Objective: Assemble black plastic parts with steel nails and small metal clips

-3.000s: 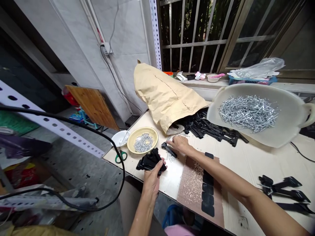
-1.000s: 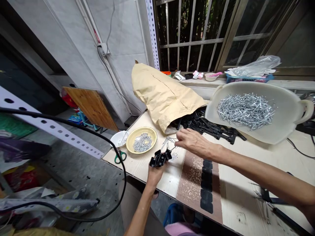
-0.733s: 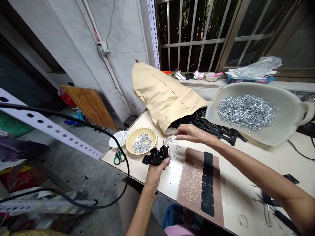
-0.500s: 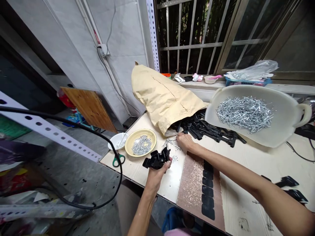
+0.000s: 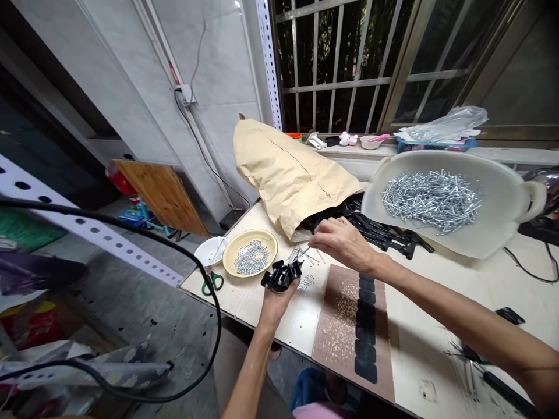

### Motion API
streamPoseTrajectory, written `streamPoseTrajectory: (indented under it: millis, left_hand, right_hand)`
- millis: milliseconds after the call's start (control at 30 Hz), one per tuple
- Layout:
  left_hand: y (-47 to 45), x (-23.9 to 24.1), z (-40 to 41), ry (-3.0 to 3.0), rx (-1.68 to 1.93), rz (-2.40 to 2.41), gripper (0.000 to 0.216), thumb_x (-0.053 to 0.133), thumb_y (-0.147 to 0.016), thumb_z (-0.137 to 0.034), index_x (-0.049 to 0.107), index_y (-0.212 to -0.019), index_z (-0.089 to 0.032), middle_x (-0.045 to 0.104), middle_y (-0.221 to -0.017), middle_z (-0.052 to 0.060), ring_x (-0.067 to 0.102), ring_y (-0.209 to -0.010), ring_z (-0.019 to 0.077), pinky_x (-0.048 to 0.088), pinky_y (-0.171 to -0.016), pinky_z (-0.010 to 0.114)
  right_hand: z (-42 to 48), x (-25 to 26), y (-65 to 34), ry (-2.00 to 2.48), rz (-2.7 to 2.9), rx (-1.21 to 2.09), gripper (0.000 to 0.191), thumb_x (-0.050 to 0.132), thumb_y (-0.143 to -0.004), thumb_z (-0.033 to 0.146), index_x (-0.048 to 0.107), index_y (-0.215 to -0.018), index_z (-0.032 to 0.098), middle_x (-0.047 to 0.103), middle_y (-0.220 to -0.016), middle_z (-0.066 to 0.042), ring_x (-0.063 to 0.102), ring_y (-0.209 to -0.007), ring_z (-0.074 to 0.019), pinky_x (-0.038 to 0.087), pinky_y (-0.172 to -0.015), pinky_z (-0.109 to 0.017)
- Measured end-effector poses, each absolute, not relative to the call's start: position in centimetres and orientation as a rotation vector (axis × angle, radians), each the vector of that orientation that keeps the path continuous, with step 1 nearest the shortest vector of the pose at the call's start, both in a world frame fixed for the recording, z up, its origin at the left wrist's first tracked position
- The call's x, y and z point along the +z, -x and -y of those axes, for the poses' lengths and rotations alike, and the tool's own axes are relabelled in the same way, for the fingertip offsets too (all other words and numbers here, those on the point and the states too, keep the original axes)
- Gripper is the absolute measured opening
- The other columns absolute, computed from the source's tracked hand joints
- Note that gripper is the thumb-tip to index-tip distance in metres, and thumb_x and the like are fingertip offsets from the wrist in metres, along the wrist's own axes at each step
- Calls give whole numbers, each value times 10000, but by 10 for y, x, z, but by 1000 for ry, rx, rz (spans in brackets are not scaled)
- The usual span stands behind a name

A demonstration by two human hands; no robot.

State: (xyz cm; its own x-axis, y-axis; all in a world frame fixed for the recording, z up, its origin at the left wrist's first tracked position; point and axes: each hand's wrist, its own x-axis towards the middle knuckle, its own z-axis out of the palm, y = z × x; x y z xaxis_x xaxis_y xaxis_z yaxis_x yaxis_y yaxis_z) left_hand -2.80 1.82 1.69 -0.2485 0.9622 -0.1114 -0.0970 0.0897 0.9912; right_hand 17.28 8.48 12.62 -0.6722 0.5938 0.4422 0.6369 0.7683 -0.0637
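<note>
One pin (image 5: 303,253) is up beside the black parts (image 5: 280,277) now.
Nearest, the left hand (image 5: 276,304) is wrapped around the bunch, above the surface (image 5: 301,323); past it, the right hand (image 5: 337,240) – down at the loose pins (image 5: 312,260) half a second ago – has lifted, fingertips pinching that pin aslant. So it's gone from pile to parts – whether touching, I can't tell.

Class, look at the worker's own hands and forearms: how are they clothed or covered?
The left hand and right hand are both ungloved. The left forearm and right forearm are bare, with no sleeve or watch showing. Rings would be too small to make out.
</note>
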Motion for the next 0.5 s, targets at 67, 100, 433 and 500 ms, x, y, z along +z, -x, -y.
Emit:
streamPoseTrajectory:
  millis: [67,100,433,500]
  left_hand:
    - [28,18,-19,-954,1327,-1360,336,791,-551,-271,694,-852,-156,703,-863,81,633,-861,217,465,-811,304]
    - [29,19,-20,-967,1313,-1349,331,787,-556,-274,692,-850,-156,701,-846,77,631,-840,215,470,-787,303]
    - [27,18,-21,-952,1266,-1258,341,788,-554,-247,685,-859,-137,680,-779,46,598,-714,164,451,-645,244]
    - [28,20,-20,-900,1295,-1218,386,795,-549,-248,683,-901,-134,688,-813,54,610,-733,170,462,-658,253]
  right_hand:
    - [-82,132,-170,901,2581,-254,238,412,-946,324,641,-908,271,582,-896,-20,441,-804,-155,253,-748,-322]
    - [-82,133,-169,884,2601,-316,238,410,-947,307,639,-898,268,582,-894,-21,431,-804,-157,242,-756,-333]
    - [-88,148,-148,633,2822,-162,179,526,-884,367,635,-914,228,587,-918,-46,466,-871,-185,273,-815,-367]
    - [-105,141,-152,674,2780,94,318,523,-861,473,599,-1051,230,583,-1010,-51,503,-880,-175,323,-776,-316]
